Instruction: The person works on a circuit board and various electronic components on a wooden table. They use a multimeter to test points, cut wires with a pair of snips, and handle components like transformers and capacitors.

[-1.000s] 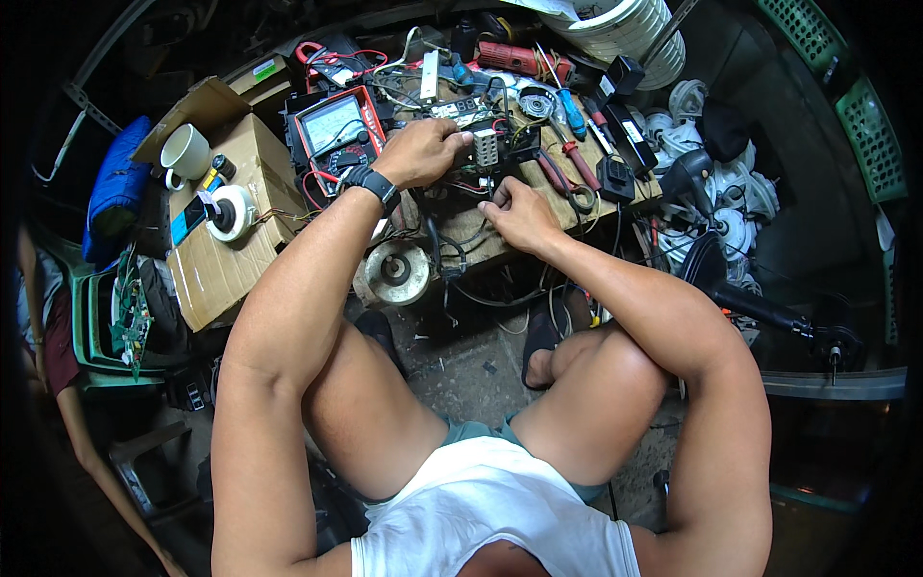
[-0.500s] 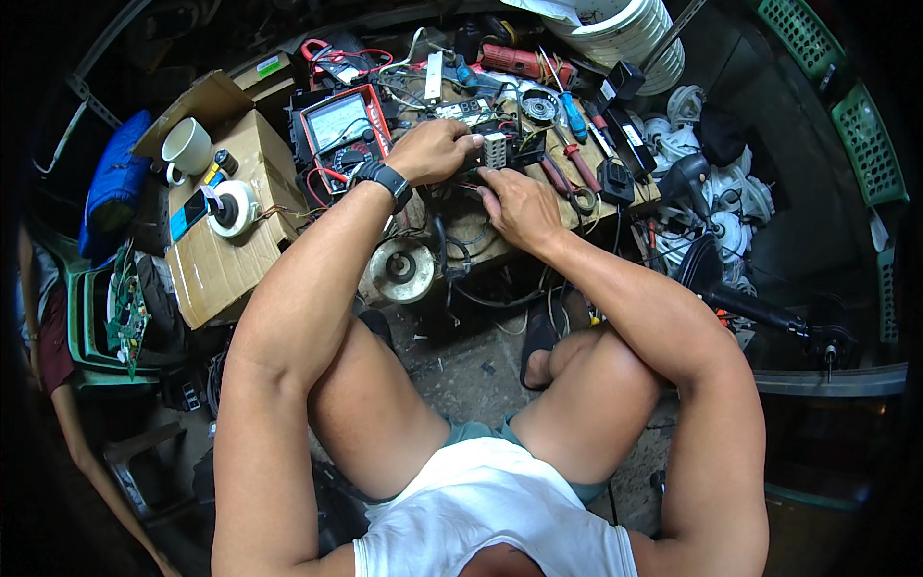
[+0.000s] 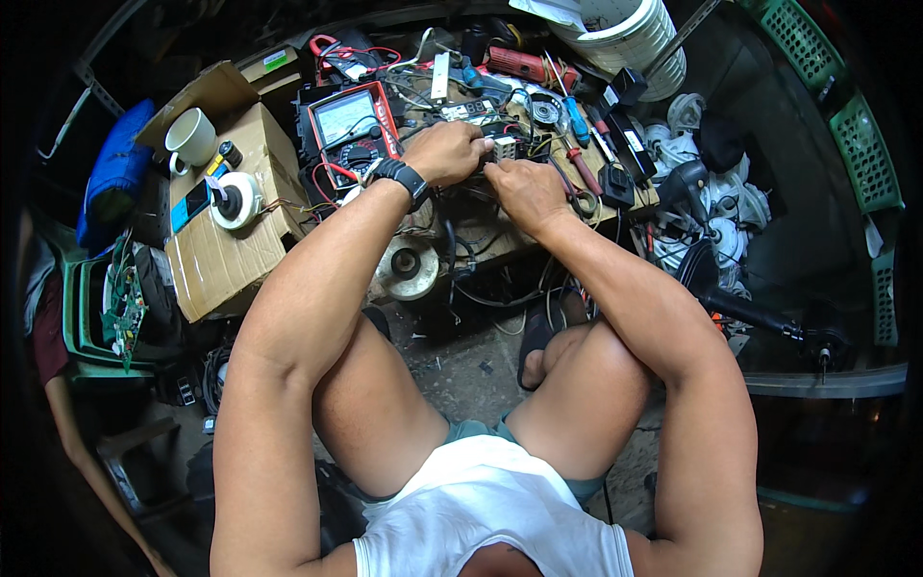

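My left hand (image 3: pixel 445 154), with a dark watch on its wrist, reaches over the cluttered bench from the left. Its thumb and fingertips are pinched together at the left side of a small pale terminal block (image 3: pixel 504 147). Just in front of that block, my right hand (image 3: pixel 529 190) has its fingers curled, tips close to those of the left. Whatever lies between the fingers of either hand is hidden or too small to make out. Left of my left hand lies an analog multimeter (image 3: pixel 348 120) with a red edge. Behind the block sits a small circuit board with a display (image 3: pixel 465 111).
A cardboard box (image 3: pixel 226 264) on the left carries a mug (image 3: pixel 190 139) and a white spool (image 3: pixel 236 200). Screwdrivers (image 3: pixel 575 120), pliers (image 3: pixel 583 171) and a black adapter (image 3: pixel 615 188) crowd the right. A round metal part (image 3: pixel 406 269) sits at the near edge. Beyond stands a white bucket (image 3: pixel 635 48).
My right hand has moved slightly right, and its fingers are drawn in closer to the terminal block. My left hand stays beside the block. The whole view has shifted a little.
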{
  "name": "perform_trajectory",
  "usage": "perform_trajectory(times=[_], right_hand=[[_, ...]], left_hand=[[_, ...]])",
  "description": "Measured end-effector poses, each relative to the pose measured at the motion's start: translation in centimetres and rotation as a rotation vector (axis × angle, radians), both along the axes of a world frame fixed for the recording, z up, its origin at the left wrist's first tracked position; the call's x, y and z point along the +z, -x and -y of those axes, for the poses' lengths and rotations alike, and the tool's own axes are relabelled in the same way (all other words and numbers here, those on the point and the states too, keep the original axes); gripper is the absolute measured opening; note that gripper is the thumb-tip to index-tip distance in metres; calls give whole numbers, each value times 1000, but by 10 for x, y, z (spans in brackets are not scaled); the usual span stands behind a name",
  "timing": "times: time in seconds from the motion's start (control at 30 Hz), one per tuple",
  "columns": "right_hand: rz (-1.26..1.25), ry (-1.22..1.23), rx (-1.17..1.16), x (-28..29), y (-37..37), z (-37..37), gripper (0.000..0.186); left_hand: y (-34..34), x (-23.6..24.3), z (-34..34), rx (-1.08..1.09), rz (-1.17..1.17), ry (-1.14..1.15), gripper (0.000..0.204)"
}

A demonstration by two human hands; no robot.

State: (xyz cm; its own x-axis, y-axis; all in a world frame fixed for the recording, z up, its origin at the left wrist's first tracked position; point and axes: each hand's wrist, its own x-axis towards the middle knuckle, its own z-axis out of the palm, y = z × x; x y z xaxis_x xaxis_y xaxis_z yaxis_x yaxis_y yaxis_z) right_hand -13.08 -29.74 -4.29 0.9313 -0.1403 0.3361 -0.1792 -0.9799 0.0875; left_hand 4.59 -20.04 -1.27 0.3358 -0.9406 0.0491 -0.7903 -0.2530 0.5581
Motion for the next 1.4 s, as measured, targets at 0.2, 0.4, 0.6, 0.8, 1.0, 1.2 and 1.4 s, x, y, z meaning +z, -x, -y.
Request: perform_trajectory(times=[0.2, 0.4, 0.6, 0.8, 1.0, 1.2, 1.4], right_hand=[[-1, -7, 111, -2, 0, 8, 8], [13, -31, 212, 6, -2, 15, 7], [28, 24, 267, 9, -7, 12, 4], [82, -44, 223, 12, -5, 12, 7], [40, -96, 284, 6, 4, 14, 15], [33, -328, 93, 5, 16, 4, 17], [23, -419, 22, 0, 13, -4, 18]], left_hand=[[-3, 1, -2, -26, -3, 1, 44], [-5, 4, -6, 12, -26, 7, 44], [-11, -2, -5, 32, -1, 56, 43], [-8, 6, -5, 15, -59, 29, 40], [-7, -5, 0, -20, -44, 45, 42], [-7, -5, -1, -91, -48, 1, 44], [-5, -11, -7, -79, -53, 21, 42]])
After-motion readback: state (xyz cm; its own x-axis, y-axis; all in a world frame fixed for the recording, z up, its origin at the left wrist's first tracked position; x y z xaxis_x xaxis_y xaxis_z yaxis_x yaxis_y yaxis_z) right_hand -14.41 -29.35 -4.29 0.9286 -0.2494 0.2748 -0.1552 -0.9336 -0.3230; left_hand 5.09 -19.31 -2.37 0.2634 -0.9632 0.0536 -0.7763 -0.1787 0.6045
